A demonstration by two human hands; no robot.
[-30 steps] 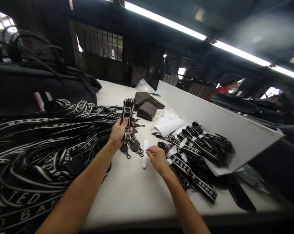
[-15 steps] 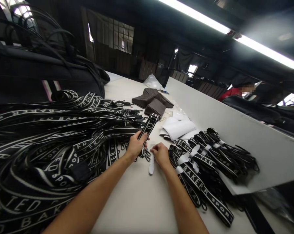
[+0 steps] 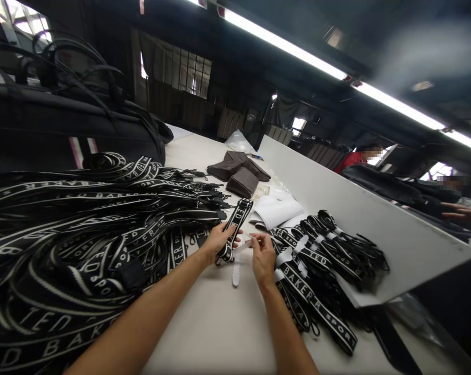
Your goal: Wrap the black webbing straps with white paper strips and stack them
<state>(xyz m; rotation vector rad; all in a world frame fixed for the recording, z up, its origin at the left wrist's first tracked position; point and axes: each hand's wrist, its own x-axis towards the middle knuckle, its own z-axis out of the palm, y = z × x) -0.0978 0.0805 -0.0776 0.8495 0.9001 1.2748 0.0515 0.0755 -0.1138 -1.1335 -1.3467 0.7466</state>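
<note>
My left hand (image 3: 216, 242) is closed around a folded black strap with white lettering (image 3: 235, 224), held tilted above the white table (image 3: 219, 323). My right hand (image 3: 262, 254) is just right of it, fingers pinched on the end of a thin white band (image 3: 246, 243) that runs toward the strap. A second white strip (image 3: 236, 273) lies flat on the table below both hands. A big loose heap of the same lettered straps (image 3: 71, 229) lies to the left. Folded, banded straps (image 3: 317, 250) are piled to the right.
Black bags (image 3: 63, 125) stand behind the loose heap. Brown pouches (image 3: 239, 172) and white sheets (image 3: 276, 208) lie further back. A white divider board (image 3: 356, 208) runs along the right, with other people and a reaching hand (image 3: 463, 213) beyond it.
My right hand has lifted off the strip on the table and now pinches a white band at the strap. The strap has stayed in my left hand, tilted lower than a second ago.
</note>
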